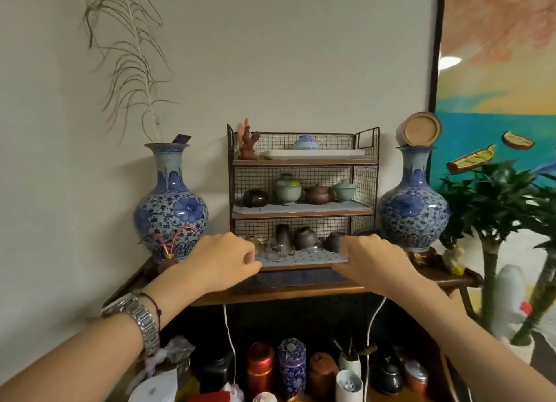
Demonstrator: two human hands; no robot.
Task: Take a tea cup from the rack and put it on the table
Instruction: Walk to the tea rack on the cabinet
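Note:
A wire rack (365, 173) with three shelves stands on a wooden table (276, 293) against the wall. Its bottom shelf carries a grey dotted mat (304, 257) with three dark tea cups (305, 236) and small glass cups (278, 247). My left hand (225, 257) is curled at the mat's front left corner and my right hand (373, 258) at its front right corner, fingers pinching the mat's edge. Neither hand touches a cup. The middle shelf holds a dark bowl (255, 197), two celadon lidded cups (287, 189) and a brown teapot (319, 194).
Two tall blue-and-white vases (171, 203) (413, 200) flank the rack closely. A small blue-and-white bowl (305, 142) sits on the top shelf. A leafy plant (496, 203) stands at the right. Below the table, tins and jars (291, 362) crowd a lower surface, with white cords hanging.

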